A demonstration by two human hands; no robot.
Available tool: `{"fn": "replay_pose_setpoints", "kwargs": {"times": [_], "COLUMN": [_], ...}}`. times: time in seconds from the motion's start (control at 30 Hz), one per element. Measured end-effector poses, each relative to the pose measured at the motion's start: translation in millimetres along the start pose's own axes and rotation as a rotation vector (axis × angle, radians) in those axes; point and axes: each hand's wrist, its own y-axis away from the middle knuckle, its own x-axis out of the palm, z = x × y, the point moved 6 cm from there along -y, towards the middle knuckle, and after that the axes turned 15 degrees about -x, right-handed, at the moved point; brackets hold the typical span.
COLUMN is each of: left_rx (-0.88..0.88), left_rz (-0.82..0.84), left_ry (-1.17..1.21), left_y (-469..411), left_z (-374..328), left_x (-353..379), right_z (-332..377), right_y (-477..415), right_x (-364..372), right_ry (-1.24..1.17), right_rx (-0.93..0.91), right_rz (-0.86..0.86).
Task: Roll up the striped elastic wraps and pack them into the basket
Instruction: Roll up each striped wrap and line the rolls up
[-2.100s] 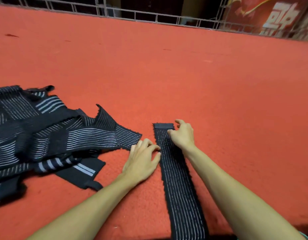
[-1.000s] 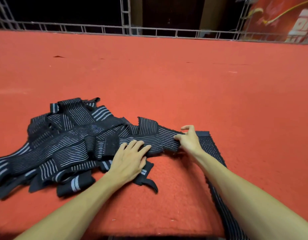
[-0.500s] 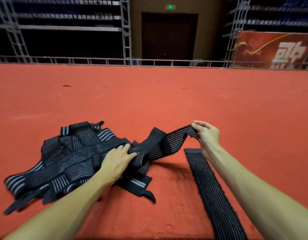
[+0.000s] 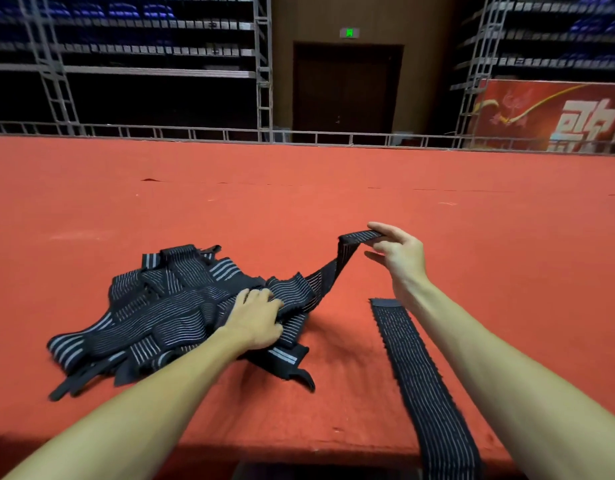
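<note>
**Holding one wrap end above the red bench**

Lower right, a flat striped wrap (image 4: 423, 382) lies straight on the bench (image 4: 299, 188). Left of centre, the left hand (image 4: 257, 322) curls its fingers into the pile of striped wraps (image 4: 167, 306). Farther right, the right hand (image 4: 399, 258) pinches the raised wrap (image 4: 337, 268) by its end, and the wrap slopes down into the pile. A railing (image 4: 195, 133) crosses the top.

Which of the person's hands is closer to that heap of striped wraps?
Left. The left hand rests on the heap of striped wraps; the right hand is raised off to its right, pinching the end of one wrap trailing from it.
</note>
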Motion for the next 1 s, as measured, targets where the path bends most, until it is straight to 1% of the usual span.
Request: {"fn": "replay_pose_setpoints", "kwargs": {"times": [0.07,0.13,0.17,0.23,0.3,0.37,0.43,0.5,0.67,0.7,0.77,0.87,0.93,1.0], "left_rx": [0.055,0.072,0.074,0.073,0.077,0.124,0.161,0.164,0.172,0.182,0.207,0.227,0.220,0.221], "left_rz": [-0.029,0.051,0.108,0.173,0.172,0.119,0.046,0.021,0.185,0.206,0.219,0.080,-0.011,-0.065], "left_ry": [0.286,0.576,0.676,0.743,0.756,0.790,0.839,0.818,0.651,0.626,0.488,0.292,0.250,0.217], "left_y": [2,4,4,4,2,1,2,2,5,7,13,18,15,9], "left_z": [-21,-40,-49,-61,-67,-74,-82,-90,-95,-96,-100,-105,-105,-100], "left_x": [-16,-30,-33,-34,-33,-36,-43,-45,-2,10,33,42,43,44], "right_z": [11,20,25,36,49,61,68,69,61,57,44,23,9,-4], "right_y": [1,1,0,-3,-8,-13,-16,-15,-14,-15,-15,-14,-16,-18], "right_x": [3,4,4,2,-5,-15,-19,-21,-37,-41,-48,-55,-61,-68], "right_ry": [0.108,0.146,0.139,0.105,0.051,-0.016,-0.071,-0.079,-0.085,-0.076,-0.043,-0.010,0.070,0.195], "right_rx": [-0.111,-0.172,-0.188,-0.226,-0.272,-0.302,-0.309,-0.300,-0.280,-0.271,-0.232,-0.173,-0.161,-0.169], "right_rz": [0.090,0.122,0.119,0.083,-0.004,-0.103,-0.135,-0.140,-0.215,-0.235,-0.271,-0.280,-0.285,-0.291]}}
